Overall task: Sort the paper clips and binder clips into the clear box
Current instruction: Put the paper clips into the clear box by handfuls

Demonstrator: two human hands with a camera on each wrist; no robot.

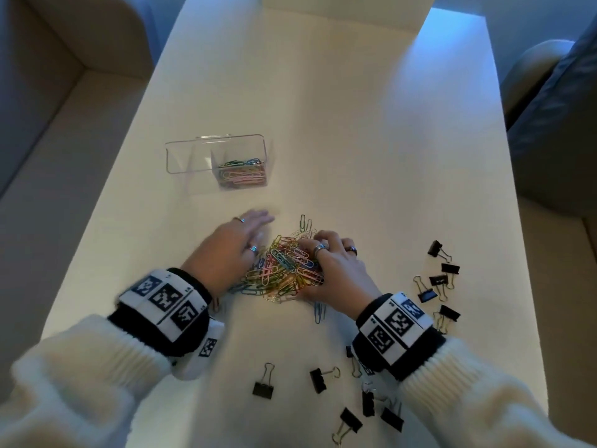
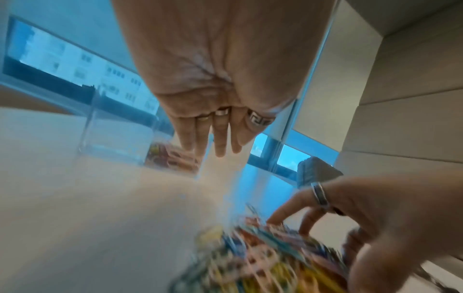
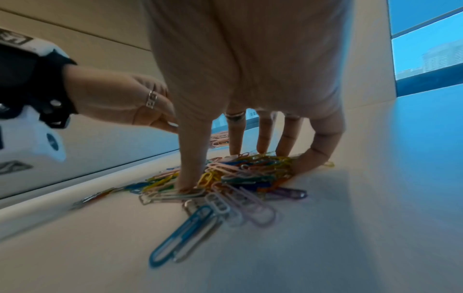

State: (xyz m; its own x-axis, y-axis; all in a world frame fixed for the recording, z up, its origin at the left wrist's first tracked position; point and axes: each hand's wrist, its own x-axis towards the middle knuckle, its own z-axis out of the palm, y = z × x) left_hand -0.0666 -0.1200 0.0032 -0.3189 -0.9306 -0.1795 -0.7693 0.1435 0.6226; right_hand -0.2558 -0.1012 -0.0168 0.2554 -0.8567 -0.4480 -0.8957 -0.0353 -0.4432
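Observation:
A heap of coloured paper clips (image 1: 281,266) lies mid-table. My right hand (image 1: 315,250) claws over its right side, thumb and curled fingers (image 3: 260,142) planted around a bunch of clips (image 3: 245,170). My left hand (image 1: 255,234) hovers at the heap's left edge with fingers straight (image 2: 220,138) and holds nothing; it is blurred. The clear box (image 1: 216,160) stands beyond, to the left; its right compartment holds paper clips (image 1: 242,176) and its left one looks empty. Black binder clips (image 1: 437,248) lie scattered at the right, and more (image 1: 263,388) near the front.
The long white table (image 1: 355,124) has bare surface beyond the heap. Beige sofa cushions (image 1: 48,140) flank it on the left, and a dark cushion (image 1: 555,124) sits at the right. A blue paper clip (image 1: 318,313) lies alone by my right wrist.

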